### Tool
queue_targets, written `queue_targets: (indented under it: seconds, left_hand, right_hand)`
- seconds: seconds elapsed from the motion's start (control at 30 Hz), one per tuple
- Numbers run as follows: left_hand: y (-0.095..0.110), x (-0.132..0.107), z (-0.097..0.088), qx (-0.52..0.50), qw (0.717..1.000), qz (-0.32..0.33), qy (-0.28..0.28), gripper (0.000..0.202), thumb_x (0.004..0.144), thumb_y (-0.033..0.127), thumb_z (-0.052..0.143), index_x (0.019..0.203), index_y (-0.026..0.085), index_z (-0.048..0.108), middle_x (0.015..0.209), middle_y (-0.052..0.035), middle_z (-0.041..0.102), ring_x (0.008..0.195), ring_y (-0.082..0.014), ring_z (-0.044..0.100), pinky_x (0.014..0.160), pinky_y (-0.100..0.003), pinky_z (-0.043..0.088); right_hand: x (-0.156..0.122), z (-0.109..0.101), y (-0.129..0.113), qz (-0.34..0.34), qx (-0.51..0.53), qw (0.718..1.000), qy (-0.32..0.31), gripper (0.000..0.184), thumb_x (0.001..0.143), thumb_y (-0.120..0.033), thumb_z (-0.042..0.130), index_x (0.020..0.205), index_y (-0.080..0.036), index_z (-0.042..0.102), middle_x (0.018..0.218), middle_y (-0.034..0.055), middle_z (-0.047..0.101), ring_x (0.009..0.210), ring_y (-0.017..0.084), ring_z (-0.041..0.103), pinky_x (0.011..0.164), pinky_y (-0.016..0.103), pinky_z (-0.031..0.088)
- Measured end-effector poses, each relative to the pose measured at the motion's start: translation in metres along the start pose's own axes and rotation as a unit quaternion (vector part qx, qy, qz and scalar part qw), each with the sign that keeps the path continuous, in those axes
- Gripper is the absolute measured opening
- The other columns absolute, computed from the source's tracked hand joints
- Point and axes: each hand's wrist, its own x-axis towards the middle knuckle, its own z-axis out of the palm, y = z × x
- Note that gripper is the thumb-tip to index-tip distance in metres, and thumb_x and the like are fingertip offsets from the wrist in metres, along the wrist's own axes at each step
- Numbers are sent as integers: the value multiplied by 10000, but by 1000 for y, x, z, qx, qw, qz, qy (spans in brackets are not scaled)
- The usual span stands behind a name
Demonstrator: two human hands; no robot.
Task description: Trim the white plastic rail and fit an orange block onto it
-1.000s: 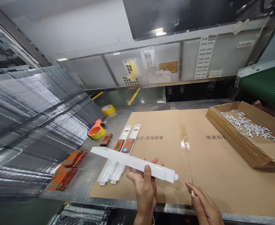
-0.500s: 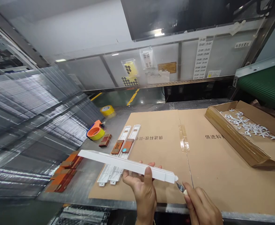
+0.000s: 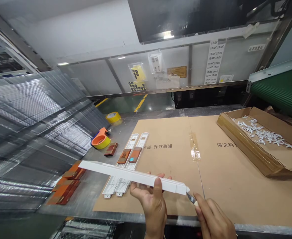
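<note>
Head view. The left hand (image 3: 152, 202) grips a long white plastic strip (image 3: 132, 176) near its right end: the thumb lies across the near face and the fingertips show past the far edge. The strip is held in the air above the near edge of the cardboard sheet (image 3: 210, 172), almost level, with its left end reaching out over the metal bench (image 3: 96, 181) and its right end pointing toward the right hand.

The right hand (image 3: 214, 220) is closed around a small knife (image 3: 192, 198). The blade tip sits at the right end of the strip; contact cannot be confirmed.

Under the strip, two more white strips (image 3: 127, 162) lie side by side on the left part of the cardboard sheet, running from near to far. Two brown blocks (image 3: 129, 155) rest on them, one on each.

Left of the sheet, on the bench:
- a stack of orange-brown blocks (image 3: 66, 187), near;
- a single brown block (image 3: 111, 149), farther;
- an orange tape dispenser (image 3: 99, 140) with yellow tape, just beyond that block;
- a yellow tape roll (image 3: 113, 117), farthest.

A bank of clear plastic sheets (image 3: 36, 132) stands at the far left.

At the right, a shallow cardboard tray (image 3: 240, 142) rests on the sheet and holds small white plastic offcuts (image 3: 262, 135). A green conveyor belt (image 3: 280, 89) runs behind the tray.

Printed labels (image 3: 214, 63) hang on the far panel.
</note>
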Motion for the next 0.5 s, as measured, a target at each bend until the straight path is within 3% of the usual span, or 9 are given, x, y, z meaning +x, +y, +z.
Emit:
queue_targets:
  seconds: [0.13, 0.3, 0.5]
  left_hand:
    - [3, -2, 3, 4, 1000, 1, 2, 602, 741, 400, 711, 1154, 381, 273, 1141, -34, 371, 851, -176, 574, 695, -414, 586]
    - [4, -2, 3, 6, 1000, -17, 9, 595, 743, 402, 707, 1149, 382, 272, 1138, -31, 362, 838, -170, 576, 692, -393, 581]
    - [0, -1, 2, -10, 999, -28, 14, 600, 722, 399, 728, 1131, 382, 289, 1104, -21, 406, 808, -177, 588, 678, -416, 583]
  right_hand:
    - [1, 0, 1, 1, 2, 1000, -5, 345, 990, -291, 317, 1202, -166, 559, 719, 38, 606, 635, 143, 601, 556, 210, 448]
    - [2, -2, 7, -64, -51, 997, 4, 320, 977, -268, 365, 1172, -119, 570, 704, 35, 595, 606, 129, 599, 545, 213, 437]
    - [3, -2, 10, -61, -82, 995, 18, 315, 976, -260, 372, 1168, -123, 580, 678, 21, 585, 585, 120, 592, 536, 217, 414]
